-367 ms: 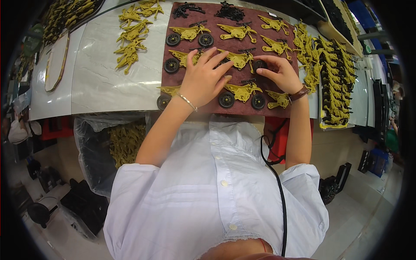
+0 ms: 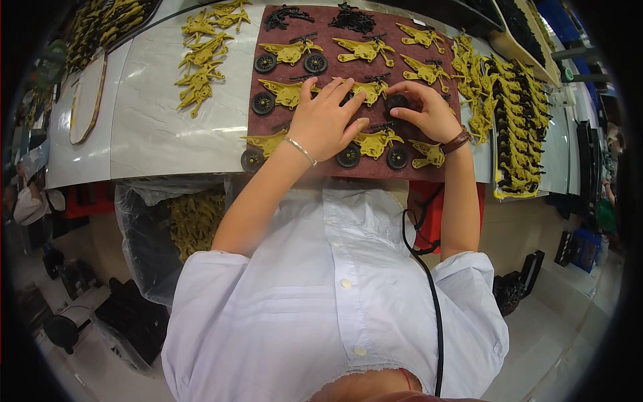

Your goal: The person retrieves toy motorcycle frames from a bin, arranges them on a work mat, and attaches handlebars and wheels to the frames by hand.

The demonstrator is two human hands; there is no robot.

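My left hand (image 2: 328, 122) lies over a yellow-green toy motorcycle body (image 2: 372, 90) in the mat's middle row, fingers spread and pressing on it. Part of that body is hidden beneath the fingers. Between the thumb and fingers of my right hand (image 2: 432, 114) is a black spoked wheel (image 2: 396, 104), at the front end of the same body. Just nearer to me sits another motorcycle body (image 2: 376, 142) with a black wheel (image 2: 349, 155) at one end and a second wheel (image 2: 397, 157) at the other.
More motorcycle bodies (image 2: 288, 52) lie in rows on the maroon mat (image 2: 295, 17), some with wheels. Black parts (image 2: 353, 19) are heaped at its far edge. Yellow-green pieces (image 2: 201, 60) lie to the left; a filled tray (image 2: 519, 127) stands right. A plastic-lined bin (image 2: 144, 234) is below the table.
My left hand has shifted right along the motorcycle body. My right hand has brought the wheel slightly left, close to the body's front end.
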